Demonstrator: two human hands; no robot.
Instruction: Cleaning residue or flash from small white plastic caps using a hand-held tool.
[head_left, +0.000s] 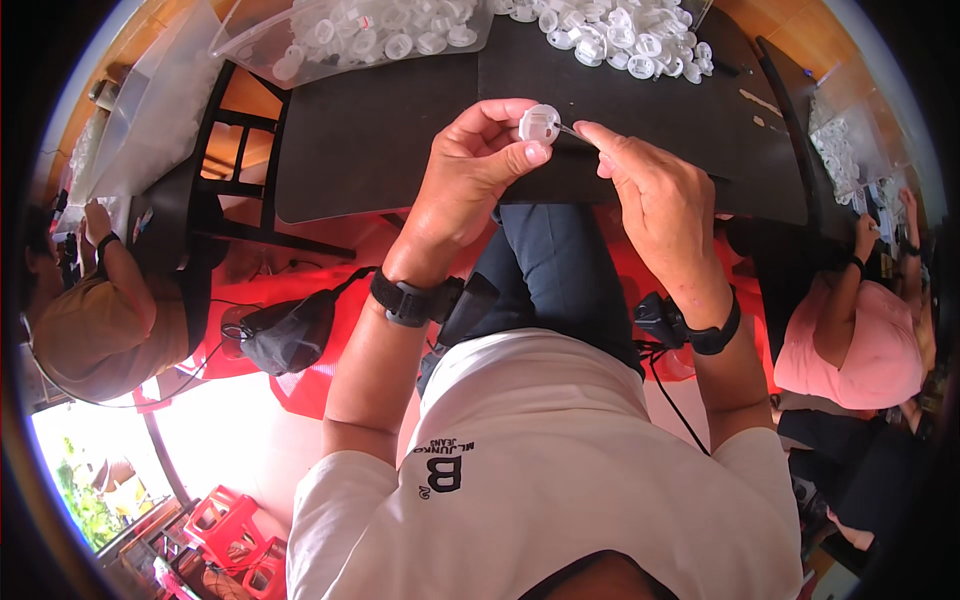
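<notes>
My left hand (470, 180) pinches a small round white plastic cap (540, 124) between thumb and fingers, holding it up above the edge of the black table (380, 130). My right hand (650, 190) is close beside it, its fingertips closed on a thin metal pin or wire (572, 130) whose tip touches the cap. Both wrists wear black bands. Below the hands lie my dark trousers and white shirt.
A heap of similar white caps (620, 35) lies at the table's far edge, and a clear plastic bag (350, 35) of them sits at the far left. One person sits on the left (95, 320) and another on the right (860, 340). Red stools (235, 535) stand lower left.
</notes>
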